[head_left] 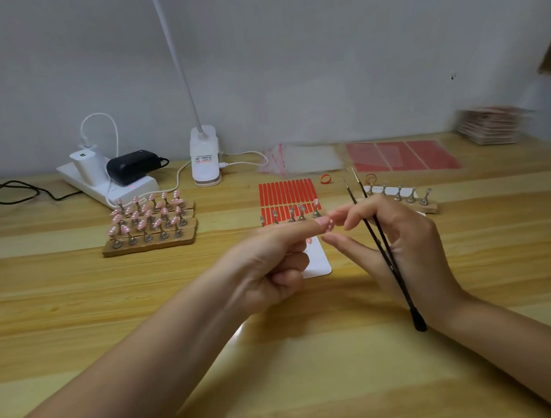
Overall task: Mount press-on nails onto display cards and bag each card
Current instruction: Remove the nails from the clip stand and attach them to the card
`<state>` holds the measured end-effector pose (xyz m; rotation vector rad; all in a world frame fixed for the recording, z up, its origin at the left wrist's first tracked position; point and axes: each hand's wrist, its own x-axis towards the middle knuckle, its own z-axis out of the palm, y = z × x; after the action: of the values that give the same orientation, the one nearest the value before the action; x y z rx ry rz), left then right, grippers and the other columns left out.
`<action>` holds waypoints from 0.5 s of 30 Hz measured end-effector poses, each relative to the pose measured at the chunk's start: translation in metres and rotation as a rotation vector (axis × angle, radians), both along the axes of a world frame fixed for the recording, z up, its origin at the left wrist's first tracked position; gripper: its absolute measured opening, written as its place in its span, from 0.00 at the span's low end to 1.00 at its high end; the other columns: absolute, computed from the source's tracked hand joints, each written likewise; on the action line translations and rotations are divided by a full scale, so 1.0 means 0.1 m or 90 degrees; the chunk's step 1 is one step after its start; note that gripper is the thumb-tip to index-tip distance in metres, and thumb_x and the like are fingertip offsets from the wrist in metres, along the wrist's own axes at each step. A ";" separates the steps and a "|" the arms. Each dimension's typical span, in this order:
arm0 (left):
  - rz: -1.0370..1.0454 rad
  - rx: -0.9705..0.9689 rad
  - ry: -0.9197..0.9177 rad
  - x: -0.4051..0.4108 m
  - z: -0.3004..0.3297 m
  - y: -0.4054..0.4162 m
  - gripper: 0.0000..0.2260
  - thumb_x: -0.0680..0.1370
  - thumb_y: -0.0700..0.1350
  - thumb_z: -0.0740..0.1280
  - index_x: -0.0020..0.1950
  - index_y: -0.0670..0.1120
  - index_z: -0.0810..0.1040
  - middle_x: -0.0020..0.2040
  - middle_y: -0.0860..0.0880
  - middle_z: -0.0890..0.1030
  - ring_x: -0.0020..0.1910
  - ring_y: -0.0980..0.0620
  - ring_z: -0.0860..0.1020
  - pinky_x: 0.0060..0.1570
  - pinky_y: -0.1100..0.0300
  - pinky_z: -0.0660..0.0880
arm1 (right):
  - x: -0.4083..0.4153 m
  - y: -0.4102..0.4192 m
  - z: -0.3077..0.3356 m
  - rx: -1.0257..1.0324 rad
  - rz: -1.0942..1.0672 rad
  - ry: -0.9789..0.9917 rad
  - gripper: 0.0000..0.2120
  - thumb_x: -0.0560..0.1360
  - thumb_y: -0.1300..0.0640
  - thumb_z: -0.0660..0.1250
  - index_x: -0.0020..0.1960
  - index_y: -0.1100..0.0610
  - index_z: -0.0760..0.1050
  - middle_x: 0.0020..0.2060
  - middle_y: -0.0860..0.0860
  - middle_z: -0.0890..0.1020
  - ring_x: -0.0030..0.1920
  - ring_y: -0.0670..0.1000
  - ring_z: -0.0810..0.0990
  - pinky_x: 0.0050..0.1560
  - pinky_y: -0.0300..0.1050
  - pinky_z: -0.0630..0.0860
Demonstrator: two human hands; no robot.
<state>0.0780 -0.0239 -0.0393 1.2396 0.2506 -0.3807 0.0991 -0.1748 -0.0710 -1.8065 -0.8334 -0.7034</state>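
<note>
Head cam: my right hand (400,244) gripped the tweezers (382,249), tips pointing away; my left hand (272,262) pinched a pink nail (330,225).

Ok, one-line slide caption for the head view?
Left hand holds a pink nail above the display card; right hand holds tweezers.

Left hand: the left hand (268,259) is curled, its forefinger and thumb pinching a small pink press-on nail with white dots (330,225).
Right hand: the right hand (401,248) grips thin black tweezers (384,252), tips pointing away, while its fingertips (331,239) meet the nail.
Card: a white round-cornered display card (318,261) lies on the pale wooden table (282,375) under both hands.
Behind left: cork strips of metal stands topped with pink nails (150,221).
Behind centre: red adhesive strip sheet (288,196).
</note>
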 end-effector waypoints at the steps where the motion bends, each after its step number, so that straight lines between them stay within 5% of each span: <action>1: 0.000 -0.010 -0.003 0.00 0.00 -0.01 0.18 0.73 0.42 0.68 0.62 0.41 0.77 0.24 0.54 0.56 0.19 0.60 0.54 0.15 0.70 0.50 | -0.01 0.01 0.00 0.012 0.000 0.007 0.09 0.68 0.58 0.72 0.40 0.54 0.71 0.43 0.40 0.80 0.46 0.36 0.79 0.50 0.27 0.70; 6: -0.016 0.061 -0.067 -0.04 0.02 0.04 0.12 0.72 0.49 0.69 0.51 0.45 0.82 0.24 0.55 0.60 0.20 0.59 0.56 0.17 0.69 0.52 | -0.01 0.00 -0.02 0.028 0.009 0.036 0.10 0.69 0.58 0.71 0.40 0.50 0.70 0.41 0.41 0.82 0.46 0.37 0.80 0.48 0.27 0.70; 11: 0.011 0.594 -0.382 0.08 0.03 0.33 0.09 0.71 0.53 0.71 0.47 0.51 0.81 0.30 0.57 0.75 0.27 0.64 0.71 0.25 0.73 0.65 | 0.03 -0.06 -0.05 0.028 0.025 0.114 0.10 0.67 0.56 0.71 0.38 0.47 0.70 0.42 0.42 0.83 0.46 0.39 0.81 0.50 0.29 0.72; 15: -0.138 0.726 -0.486 0.02 -0.12 0.47 0.11 0.71 0.52 0.71 0.52 0.51 0.80 0.45 0.54 0.77 0.43 0.60 0.74 0.42 0.64 0.73 | 0.06 -0.07 -0.10 -0.063 0.049 0.164 0.13 0.67 0.61 0.74 0.36 0.48 0.70 0.41 0.44 0.83 0.46 0.38 0.80 0.48 0.27 0.70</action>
<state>0.0805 0.0230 -0.0508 2.4382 -0.4013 0.1286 0.1047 -0.1817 -0.0808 -1.8946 -0.7715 -0.3752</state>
